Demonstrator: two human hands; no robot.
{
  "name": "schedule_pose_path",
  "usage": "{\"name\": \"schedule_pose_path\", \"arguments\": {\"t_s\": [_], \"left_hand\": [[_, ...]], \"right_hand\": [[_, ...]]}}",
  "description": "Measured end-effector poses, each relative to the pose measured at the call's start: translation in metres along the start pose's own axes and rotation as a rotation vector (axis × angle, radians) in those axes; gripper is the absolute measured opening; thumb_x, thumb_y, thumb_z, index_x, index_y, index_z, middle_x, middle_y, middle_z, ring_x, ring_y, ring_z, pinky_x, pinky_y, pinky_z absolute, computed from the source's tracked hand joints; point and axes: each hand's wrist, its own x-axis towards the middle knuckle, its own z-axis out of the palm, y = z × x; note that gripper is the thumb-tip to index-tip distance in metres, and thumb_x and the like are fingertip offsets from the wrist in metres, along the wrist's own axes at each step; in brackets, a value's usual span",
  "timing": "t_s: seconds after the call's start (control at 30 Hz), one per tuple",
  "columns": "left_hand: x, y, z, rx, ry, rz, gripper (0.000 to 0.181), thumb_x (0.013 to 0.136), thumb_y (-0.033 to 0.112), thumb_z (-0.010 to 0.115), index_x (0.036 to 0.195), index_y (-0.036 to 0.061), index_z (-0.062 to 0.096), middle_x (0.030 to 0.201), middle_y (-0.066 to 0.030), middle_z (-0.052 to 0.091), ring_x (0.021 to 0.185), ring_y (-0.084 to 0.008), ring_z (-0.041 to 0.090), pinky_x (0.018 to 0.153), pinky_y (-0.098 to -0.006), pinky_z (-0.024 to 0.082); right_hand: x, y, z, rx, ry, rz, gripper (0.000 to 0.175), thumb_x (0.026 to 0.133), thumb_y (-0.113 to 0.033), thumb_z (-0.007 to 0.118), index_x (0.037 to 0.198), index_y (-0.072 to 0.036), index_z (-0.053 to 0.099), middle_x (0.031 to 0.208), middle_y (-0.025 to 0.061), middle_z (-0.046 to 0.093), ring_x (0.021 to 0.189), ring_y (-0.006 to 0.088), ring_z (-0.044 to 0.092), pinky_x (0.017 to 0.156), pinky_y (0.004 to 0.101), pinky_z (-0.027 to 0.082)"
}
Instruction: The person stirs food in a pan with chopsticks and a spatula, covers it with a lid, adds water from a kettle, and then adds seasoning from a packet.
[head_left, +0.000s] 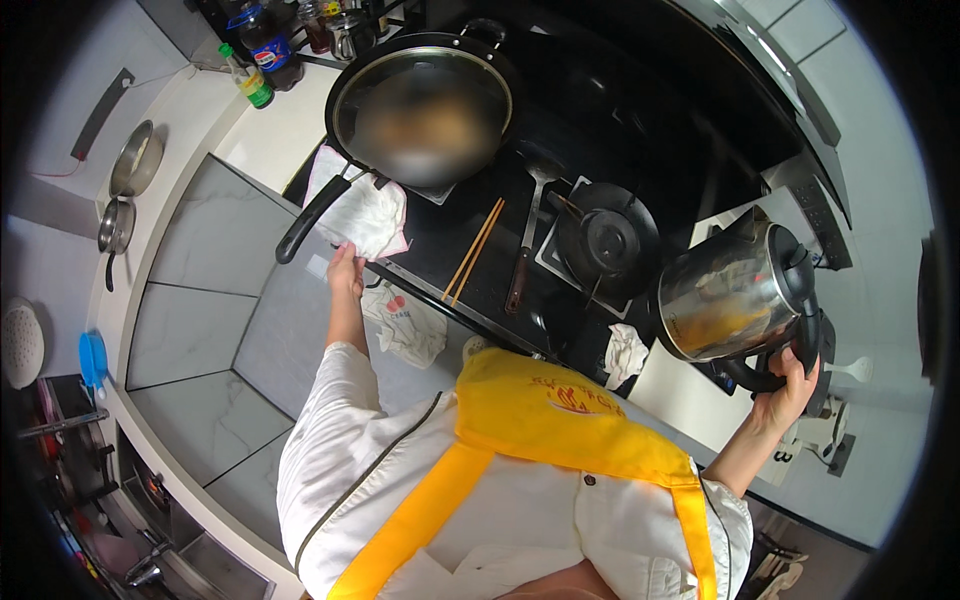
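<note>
My right hand (787, 386) is closed around the black handle of a stainless steel electric kettle (724, 292), tilted above the right end of the black stove. On the left, my left hand (348, 266) pinches the lower edge of a white cloth with a pink border (367, 214), at the stove's front edge. Over that cloth reaches the black handle of a large wok (334, 127), covered by a glass lid (420, 56); its contents are blurred. A pair of wooden chopsticks (474, 251) and a metal spatula (534, 217) lie between the wok and an empty burner (609, 236).
A crumpled white cloth (625, 355) lies at the stove's front right. Back left stand a cola bottle (274, 56) and a small green-capped bottle (251, 81). Steel pans (137, 161) rest along the left counter. A white bag (409, 322) hangs below the stove edge.
</note>
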Motion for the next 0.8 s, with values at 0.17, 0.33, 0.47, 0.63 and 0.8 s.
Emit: {"name": "schedule_pose_path", "arguments": {"t_s": [0.17, 0.33, 0.47, 0.63, 0.8], "left_hand": [[0.007, 0.0, -0.003, 0.016, 0.013, 0.004, 0.043, 0.087, 0.014, 0.068, 0.125, 0.0028, 0.052, 0.1, -0.0049, 0.064, 0.082, -0.0149, 0.063, 0.067, -0.0247, 0.053], [0.017, -0.008, -0.005, -0.007, -0.011, 0.034, 0.04, 0.088, 0.013, 0.067, 0.124, 0.0042, 0.052, 0.105, -0.0062, 0.064, 0.085, -0.0175, 0.063, 0.07, -0.0289, 0.053], [0.034, -0.014, -0.009, 0.006, -0.005, 0.064, 0.033, 0.089, 0.011, 0.062, 0.121, 0.0067, 0.055, 0.109, -0.0065, 0.063, 0.092, -0.0195, 0.062, 0.072, -0.0308, 0.05], [0.03, -0.023, -0.025, 0.251, -0.226, 0.228, 0.034, 0.097, 0.024, 0.049, 0.125, 0.0046, 0.05, 0.114, -0.0085, 0.058, 0.096, -0.0217, 0.057, 0.078, -0.0325, 0.052], [-0.013, -0.047, -0.012, 0.618, -0.081, 0.165, 0.041, 0.094, 0.031, 0.05, 0.127, 0.0059, 0.045, 0.123, -0.0098, 0.049, 0.103, -0.0224, 0.053, 0.075, -0.0305, 0.052]], "right_hand": [[-0.01, -0.008, -0.007, 0.009, 0.094, -0.021, 0.027, 0.074, -0.003, 0.064, 0.1, 0.001, 0.059, 0.082, 0.0043, 0.058, 0.058, 0.0054, 0.04, 0.052, 0.0184, 0.03], [-0.029, -0.026, -0.07, 0.032, 0.172, -0.043, 0.028, 0.078, -0.006, 0.063, 0.105, 0.001, 0.059, 0.079, -0.0006, 0.054, 0.061, 0.0056, 0.039, 0.056, 0.0201, 0.03], [-0.065, -0.064, -0.126, 0.04, 0.344, -0.082, 0.032, 0.079, -0.004, 0.062, 0.109, 0.003, 0.056, 0.079, -0.0009, 0.051, 0.063, 0.0063, 0.039, 0.058, 0.0206, 0.031], [-0.106, -0.116, -0.208, 0.134, 0.726, -0.103, 0.008, 0.082, -0.007, 0.064, 0.076, -0.004, 0.059, 0.062, -0.0049, 0.035, 0.057, 0.0086, 0.033, 0.058, 0.0238, 0.031], [-0.106, -0.15, -0.268, -0.134, 0.922, -0.309, 0.01, 0.076, -0.002, 0.069, 0.075, -0.006, 0.06, 0.063, -0.002, 0.051, 0.056, 0.0085, 0.043, 0.055, 0.0223, 0.034]]}}
